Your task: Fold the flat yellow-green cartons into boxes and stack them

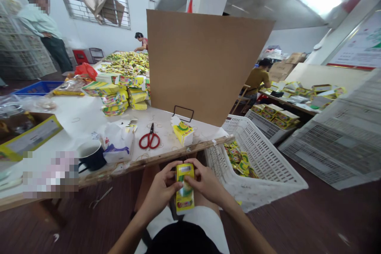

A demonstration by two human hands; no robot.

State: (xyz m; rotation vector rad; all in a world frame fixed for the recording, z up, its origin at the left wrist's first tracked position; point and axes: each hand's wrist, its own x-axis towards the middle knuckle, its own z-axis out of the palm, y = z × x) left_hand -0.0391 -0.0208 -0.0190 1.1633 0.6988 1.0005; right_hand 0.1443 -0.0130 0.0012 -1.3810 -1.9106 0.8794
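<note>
A small yellow-and-green printed carton (185,194) is held upright over my lap, between both hands. My left hand (163,186) grips its left side, thumb pressed on the front face. From the right, my right hand (205,180) closes on it the same way, thumb on the front and fingers by the top edge. Just beyond, on the table edge, lies a stack of similar yellow cartons (183,131) beside a black wire stand (183,113). To my right, a white plastic crate (268,184) holds several small yellow packets (240,160).
Red-handled scissors (149,139), a tissue pack (118,143) and a dark mug (92,154) stand on the white table (76,117). A big cardboard sheet (205,67) rises behind the wire stand. Stacked cartons (114,101) sit further back. Other people are in the background.
</note>
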